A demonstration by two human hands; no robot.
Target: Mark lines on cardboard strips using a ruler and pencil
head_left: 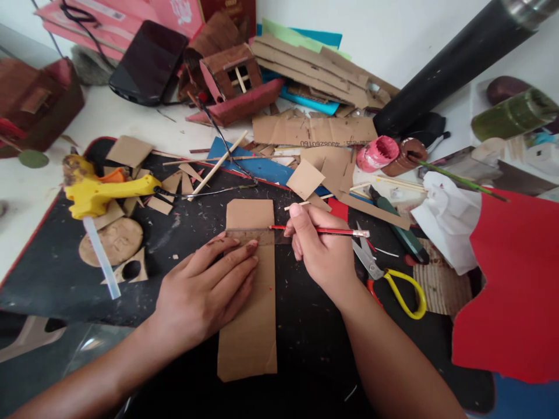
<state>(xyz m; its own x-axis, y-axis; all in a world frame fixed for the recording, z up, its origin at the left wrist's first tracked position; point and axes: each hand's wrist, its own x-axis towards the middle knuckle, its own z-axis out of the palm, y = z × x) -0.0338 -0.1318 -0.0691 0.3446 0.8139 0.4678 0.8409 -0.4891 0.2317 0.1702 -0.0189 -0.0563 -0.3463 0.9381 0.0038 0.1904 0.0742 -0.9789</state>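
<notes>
A long brown cardboard strip (251, 346) lies upright in the view on the black mat. Across its upper part runs a see-through ruler (262, 237), partly under my fingers. My left hand (207, 285) rests flat on the strip and the ruler, fingers stretched out and slightly apart. A red pencil (334, 231) with a white eraser end is gripped in my right hand (325, 250). Its tip touches or hovers just over the strip's right edge, along the ruler. To the right of that hand are scissors (408, 294) with yellow and red handles, lying spread.
At left a yellow hot glue gun (98, 189) lies among cardboard scraps. A dark green cutter (399, 224), a pink paint jar (378, 153) and a red sheet (515, 291) are at right. Behind stand a brown model boat (233, 78) and stacked cardboard (314, 70).
</notes>
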